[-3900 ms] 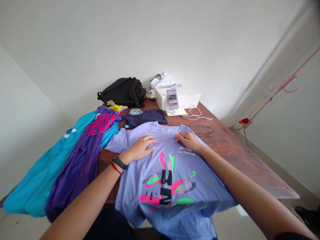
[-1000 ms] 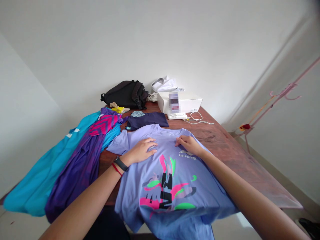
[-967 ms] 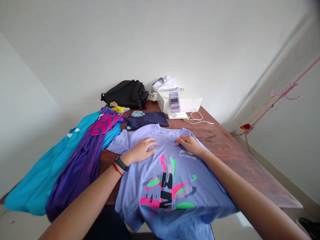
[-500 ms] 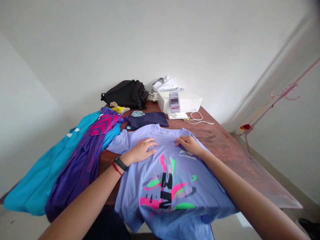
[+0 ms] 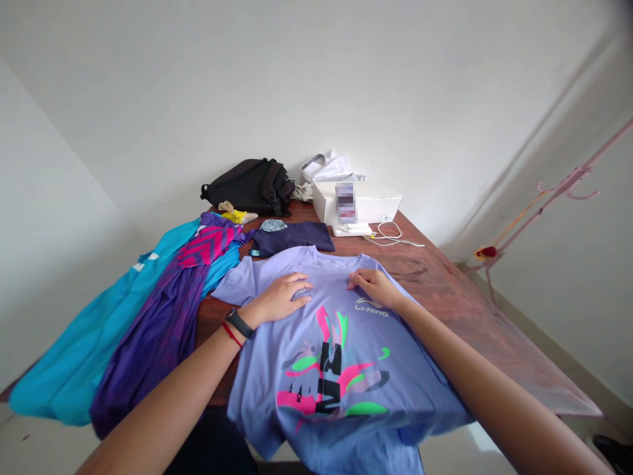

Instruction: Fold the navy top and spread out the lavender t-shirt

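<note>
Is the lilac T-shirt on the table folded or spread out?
Spread out: the lilac Li-Ning T-shirt lies front up, its hem hanging past the table edge.

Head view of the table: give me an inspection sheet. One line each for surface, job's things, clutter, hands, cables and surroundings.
Surface: worn reddish-brown wooden table, scuffed on the right.
Job's things: lavender Li-Ning T-shirt, spread front up, hanging over the near edge.
Clutter: turquoise garment under a purple-and-pink garment, both hanging off the left side; folded navy garment; black backpack; white box; white cloth behind the box.
Hands: left hand and right hand rest apart on the shirt's chest, neither gripping.
Cables: white cable looped beside the box.
Surroundings: white walls; pink cord on the right.
</note>
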`<state>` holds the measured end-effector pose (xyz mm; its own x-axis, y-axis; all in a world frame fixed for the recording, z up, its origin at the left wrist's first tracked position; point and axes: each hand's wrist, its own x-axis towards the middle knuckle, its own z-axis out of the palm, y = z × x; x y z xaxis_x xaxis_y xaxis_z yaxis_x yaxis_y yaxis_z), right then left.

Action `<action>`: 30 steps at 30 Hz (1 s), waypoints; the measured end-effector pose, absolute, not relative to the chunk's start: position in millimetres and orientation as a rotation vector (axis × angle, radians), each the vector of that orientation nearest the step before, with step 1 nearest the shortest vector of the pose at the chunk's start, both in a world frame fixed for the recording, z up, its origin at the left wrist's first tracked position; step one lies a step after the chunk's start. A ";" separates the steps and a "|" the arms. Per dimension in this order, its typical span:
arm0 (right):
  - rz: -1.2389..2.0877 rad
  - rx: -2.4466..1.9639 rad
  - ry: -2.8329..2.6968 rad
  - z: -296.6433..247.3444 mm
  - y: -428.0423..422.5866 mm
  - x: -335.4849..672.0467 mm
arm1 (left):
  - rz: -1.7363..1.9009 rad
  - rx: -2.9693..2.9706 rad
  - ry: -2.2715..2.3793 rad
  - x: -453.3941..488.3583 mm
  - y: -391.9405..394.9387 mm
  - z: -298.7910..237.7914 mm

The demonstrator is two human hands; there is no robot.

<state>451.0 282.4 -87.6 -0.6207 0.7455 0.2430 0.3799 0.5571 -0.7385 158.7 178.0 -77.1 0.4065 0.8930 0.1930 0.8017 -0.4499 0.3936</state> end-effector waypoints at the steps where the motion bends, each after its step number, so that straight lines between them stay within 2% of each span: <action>1: 0.884 -0.903 -2.249 -87.7 282.5 451.0 | 0.556 2.427 1.490 158.7 178.0 -77.2; 30: 0.874 -0.913 -2.260 -83.6 280.7 450.3 | 0.583 2.411 1.475 155.9 178.6 -81.1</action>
